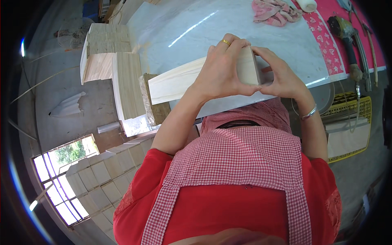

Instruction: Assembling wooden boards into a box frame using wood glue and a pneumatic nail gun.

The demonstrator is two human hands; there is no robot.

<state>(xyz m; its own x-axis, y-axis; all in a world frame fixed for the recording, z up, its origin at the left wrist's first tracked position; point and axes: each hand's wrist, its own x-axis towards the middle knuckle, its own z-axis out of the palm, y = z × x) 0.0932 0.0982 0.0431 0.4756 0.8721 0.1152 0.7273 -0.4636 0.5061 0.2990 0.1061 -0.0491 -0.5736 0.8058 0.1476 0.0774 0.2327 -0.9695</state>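
A long pale wooden piece (175, 81) lies across the table, its left end resting on a brown, tape-wrapped block (156, 100). I cannot tell whether it is a single board, a stack or a box. My left hand (220, 71) is closed over it near its right end, with the fingers on the far edge and the thumb on the near one. At that same end my right hand (281, 75) curves in, fingertips at the far corner and thumb at the near corner. The two thumbs meet at the near corner.
Stacked boards (130, 85) stand at the table's left. A pink cloth (277, 12) and a white bottle (307, 5) lie at the back. On the right are a power tool with a hose (347, 36) and a yellow crate (365, 118). More wooden blocks (110, 173) are piled at lower left.
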